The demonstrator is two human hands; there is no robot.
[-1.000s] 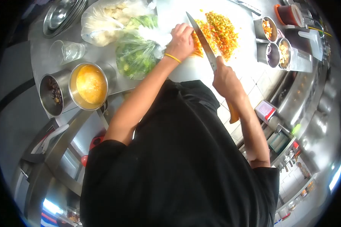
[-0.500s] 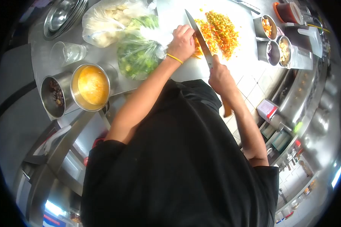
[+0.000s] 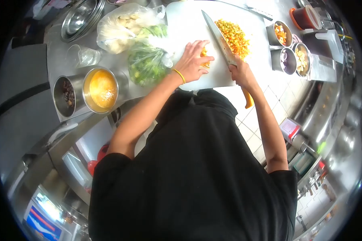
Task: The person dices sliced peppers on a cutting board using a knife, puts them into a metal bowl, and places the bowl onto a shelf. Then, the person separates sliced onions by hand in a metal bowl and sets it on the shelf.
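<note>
My right hand (image 3: 242,73) grips a large kitchen knife (image 3: 219,36), its yellow handle sticking out behind the palm. The blade lies along the left side of a pile of finely chopped orange and green vegetables (image 3: 234,38). Left of the knife, my left hand (image 3: 192,63) has its fingers spread around a small cluster of orange vegetable pieces (image 3: 205,57), partly hidden by the fingers. Both hands are over a white cutting board (image 3: 185,24).
Left of the board are a bag of leafy greens (image 3: 149,64), a bag of pale pieces (image 3: 118,30), a clear cup (image 3: 82,56) and a pot of orange liquid (image 3: 100,90). Metal containers, one with orange pieces (image 3: 280,34), stand at right. Another knife (image 3: 257,12) lies behind.
My left hand has spread its fingers and separated from the knife. The knife has shifted right against the chopped vegetables, which now form a tighter pile with bare board beside it.
</note>
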